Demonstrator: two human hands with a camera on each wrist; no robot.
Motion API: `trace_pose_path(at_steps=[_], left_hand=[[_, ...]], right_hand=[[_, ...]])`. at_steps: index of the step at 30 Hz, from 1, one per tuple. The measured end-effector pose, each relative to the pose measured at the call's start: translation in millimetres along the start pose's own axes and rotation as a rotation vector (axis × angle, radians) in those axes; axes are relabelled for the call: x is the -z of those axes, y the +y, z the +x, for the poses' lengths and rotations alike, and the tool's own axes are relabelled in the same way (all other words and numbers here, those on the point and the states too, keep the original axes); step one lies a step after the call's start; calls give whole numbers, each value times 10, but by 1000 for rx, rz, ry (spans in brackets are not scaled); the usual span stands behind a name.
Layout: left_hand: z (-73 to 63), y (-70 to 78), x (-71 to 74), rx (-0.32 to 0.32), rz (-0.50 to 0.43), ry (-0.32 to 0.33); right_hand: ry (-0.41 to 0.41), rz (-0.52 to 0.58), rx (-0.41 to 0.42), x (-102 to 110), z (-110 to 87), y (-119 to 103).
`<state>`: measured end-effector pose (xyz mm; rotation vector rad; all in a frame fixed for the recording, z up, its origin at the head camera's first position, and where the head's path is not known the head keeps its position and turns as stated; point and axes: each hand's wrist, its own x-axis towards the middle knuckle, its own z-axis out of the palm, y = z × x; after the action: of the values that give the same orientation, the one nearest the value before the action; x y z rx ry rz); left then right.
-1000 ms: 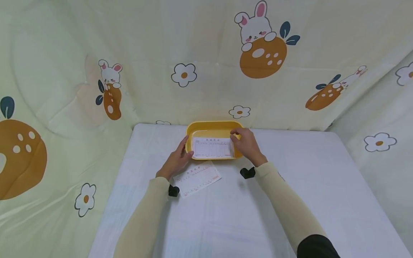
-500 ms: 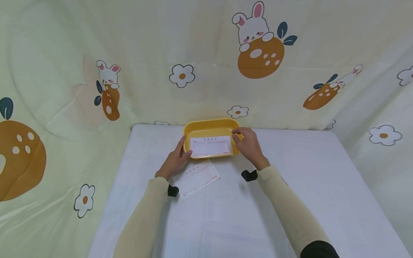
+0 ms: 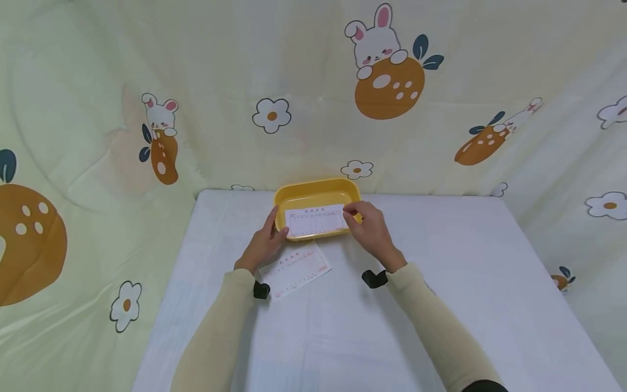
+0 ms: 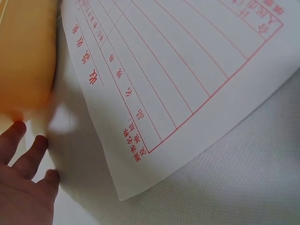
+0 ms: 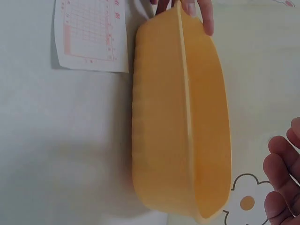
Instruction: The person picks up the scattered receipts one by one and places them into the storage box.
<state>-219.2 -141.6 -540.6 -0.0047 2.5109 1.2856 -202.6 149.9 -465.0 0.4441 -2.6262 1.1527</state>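
Note:
A yellow plastic basin (image 3: 317,188) stands near the table's back edge, with a printed receipt slip (image 3: 313,222) in its front part. My left hand (image 3: 262,245) grips its left end; in the right wrist view, fingers (image 5: 205,16) of that hand reach over the rim. My right hand (image 3: 369,228) is over the right end, its fingers loosely bent right at the slip's right edge. The right wrist view shows these fingertips (image 5: 276,171) apart from the wall, with nothing visible between them. A second receipt slip (image 4: 154,70), printed in red, lies flat in front of the basin.
The table (image 3: 333,337) is covered with a white cloth. A pale patterned curtain (image 3: 210,81) with rabbits and flowers rises right behind the basin and along both sides. A black wrist mount (image 3: 374,279) sticks out from the right sleeve, another (image 3: 261,289) from the left.
My right fingers shift off the slip's right edge onto the basin's end, then back over that edge. The left hand keeps its grip. The whole view drifts slightly, and the basin appears more tilted.

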Motion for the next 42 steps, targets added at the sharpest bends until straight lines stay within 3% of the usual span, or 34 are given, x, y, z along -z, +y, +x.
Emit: trace_pose_path(at_steps=[9,23,29,37,42], left_hand=[[-19,-12,45,-12,14,6],[20,24,67,12,11,-9],[53,36,69,37,11,-14],[51,64,81,44,17,-17],[62,85,86,43,17,-16]], right_hand=[[-83,20,9,-198,-161,-39],[-200,49,-44,-511,-325,108],[-250,79,-118,-644,-349,134],[-315,13,-236,-812,-342,119],[-264,13,-294,-923,-366,151]])
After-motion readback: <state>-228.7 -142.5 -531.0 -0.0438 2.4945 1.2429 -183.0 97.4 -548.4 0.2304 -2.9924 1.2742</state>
